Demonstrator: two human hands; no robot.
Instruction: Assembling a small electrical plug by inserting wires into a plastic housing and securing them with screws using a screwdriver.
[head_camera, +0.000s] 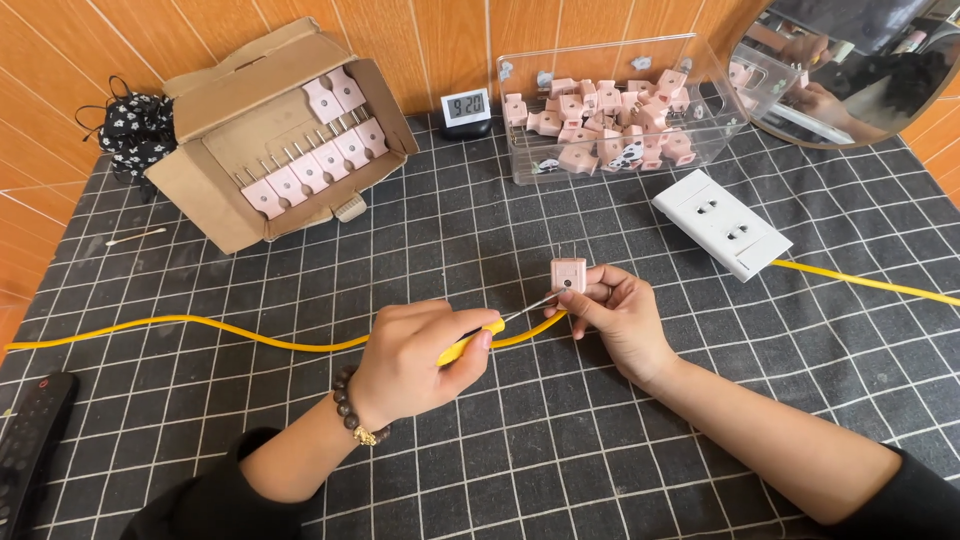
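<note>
Two hands are working mid-worktop: my right hand (620, 315) is pinching a pink plug (568, 275), my left hand (415, 360) is gripping a yellow-handled screwdriver (480, 338) pointing at two o'clock; its tip could slip into my fingers.

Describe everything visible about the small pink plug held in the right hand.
The pink plug is a small, squarish block with rounded corners, apparently plastic, in a pale matte pink. The right hand pinches it from below with its fingertips, just above the gridded mat. One flat face points towards the camera; no prongs show from here. The thin metal tip of a yellow-handled screwdriver, gripped by the left hand, reaches its lower left edge. A yellow cable runs underneath.
</note>
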